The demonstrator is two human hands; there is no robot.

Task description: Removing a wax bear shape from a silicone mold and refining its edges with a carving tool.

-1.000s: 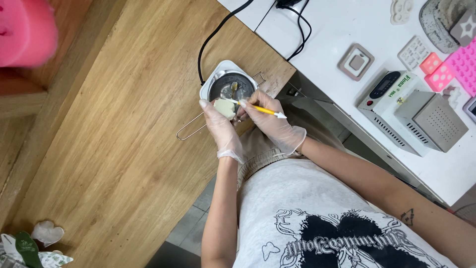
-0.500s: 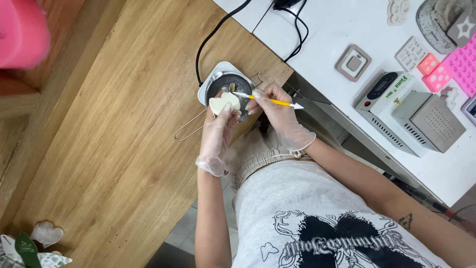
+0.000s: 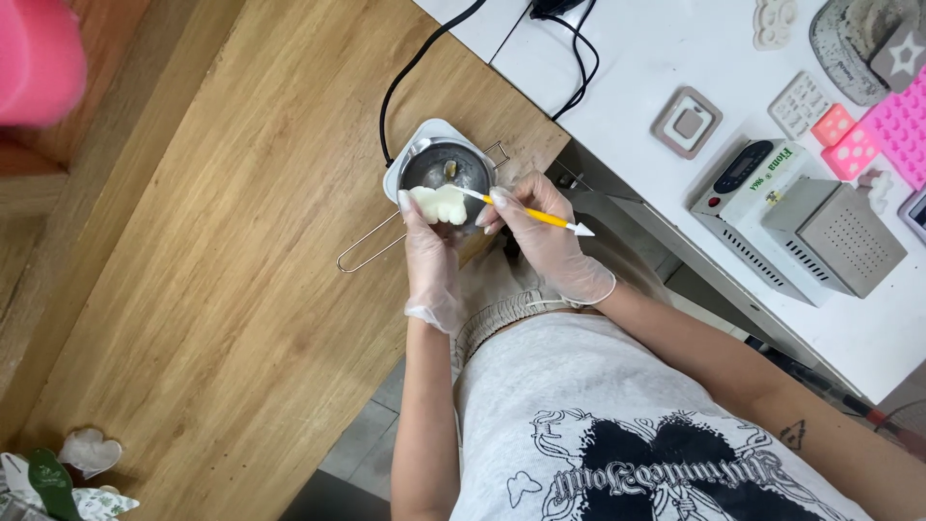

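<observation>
From the head view, my left hand [image 3: 431, 253], gloved in thin clear plastic, has its fingers closed around a pale cream, lobed wax piece [image 3: 439, 204], holding it just over the near rim of the small metal pot [image 3: 447, 166]. The pot sits on a white warmer plate [image 3: 405, 145] close to the right-hand corner of the wooden bench [image 3: 212, 251], its wire handle [image 3: 371, 249] running out toward me and a black cord [image 3: 405, 82] leading off the far edge. My right hand [image 3: 548, 241], gloved too, has its fingers pinched narrow on a yellow-handled tool [image 3: 526, 211], white tip touching the wax piece. Compared with half a second ago, the tool has swung down from above the piece to its right side, so I judge the scraping has moved to another edge. A second ago my hands were lower and closer together; now the piece sits nearer the pot. On the white bench [image 3: 675, 58] beside me lie pink moulds [image 3: 892, 121], a grey box [image 3: 834, 236] and a small scale [image 3: 748, 178].
</observation>
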